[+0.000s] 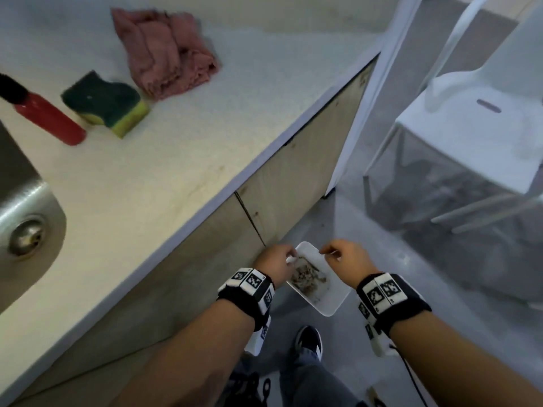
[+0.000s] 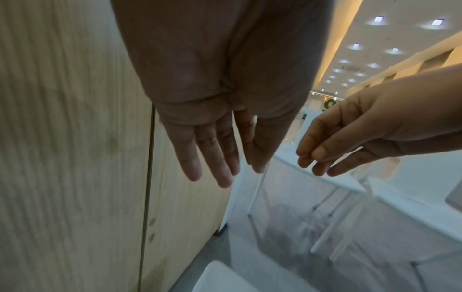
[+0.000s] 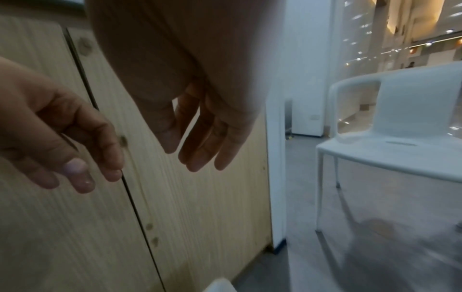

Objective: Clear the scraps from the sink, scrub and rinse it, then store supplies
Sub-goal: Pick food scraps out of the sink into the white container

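A white tray holding brown food scraps sits low by the floor in front of the cabinet; whether it rests on the floor I cannot tell. My left hand hovers over its left edge and my right hand over its far right edge. The left wrist view shows the left hand with straight fingers holding nothing. The right hand hangs with relaxed fingers, also holding nothing. A tray corner shows below them. The steel sink with its drain is at far left.
On the counter lie a green-yellow sponge, a red bottle and a crumpled pink cloth. Wooden cabinet doors face me. A white chair stands to the right on grey floor. My shoe is below the tray.
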`<state>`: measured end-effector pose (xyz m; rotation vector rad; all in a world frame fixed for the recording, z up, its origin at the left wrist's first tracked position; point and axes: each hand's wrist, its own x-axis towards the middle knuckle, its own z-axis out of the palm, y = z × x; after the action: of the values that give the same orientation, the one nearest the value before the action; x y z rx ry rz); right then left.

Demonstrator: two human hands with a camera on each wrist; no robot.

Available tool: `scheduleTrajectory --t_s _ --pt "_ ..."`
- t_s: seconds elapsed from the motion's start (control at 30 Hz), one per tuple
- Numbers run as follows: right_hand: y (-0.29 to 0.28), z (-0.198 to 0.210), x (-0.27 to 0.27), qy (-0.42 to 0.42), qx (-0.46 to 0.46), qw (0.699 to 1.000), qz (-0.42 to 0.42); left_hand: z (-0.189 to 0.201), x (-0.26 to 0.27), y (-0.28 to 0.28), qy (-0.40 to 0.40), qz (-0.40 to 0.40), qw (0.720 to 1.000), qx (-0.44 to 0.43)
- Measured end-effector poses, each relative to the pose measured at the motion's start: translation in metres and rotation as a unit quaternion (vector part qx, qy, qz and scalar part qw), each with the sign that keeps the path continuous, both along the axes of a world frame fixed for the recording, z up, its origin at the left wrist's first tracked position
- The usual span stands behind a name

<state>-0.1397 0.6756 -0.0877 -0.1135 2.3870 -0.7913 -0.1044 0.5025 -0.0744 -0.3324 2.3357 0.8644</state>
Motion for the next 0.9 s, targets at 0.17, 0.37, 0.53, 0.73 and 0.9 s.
scheduleTrajectory --t_s 0.17,0.37,0.53,0.73,0.9 --pt "-0.040 0.066 -0.009 0.065 -0.056 0.995 0.058 0.063 0.003 -0.018 0.092 0.034 0.995 0.004" --pt "-0.108 0.173 -0.013 0.138 -0.092 0.972 0.169 0.160 0.023 -0.069 0.206 0.074 0.976 -0.007" --pt "-0.177 0.240 -0.008 0.173 -0.126 0.947 0.240 0.222 0.051 -0.136 0.271 0.111 0.955 -0.041" --pt "-0.285 0.284 0.009 0.214 -0.139 0.912 0.320 0.260 0.085 -0.232 0.296 0.173 0.935 -0.089" --pt "-0.382 0.291 0.028 0.217 -0.136 0.896 0.364 0.269 0.120 -0.326 0.293 0.228 0.921 -0.115"
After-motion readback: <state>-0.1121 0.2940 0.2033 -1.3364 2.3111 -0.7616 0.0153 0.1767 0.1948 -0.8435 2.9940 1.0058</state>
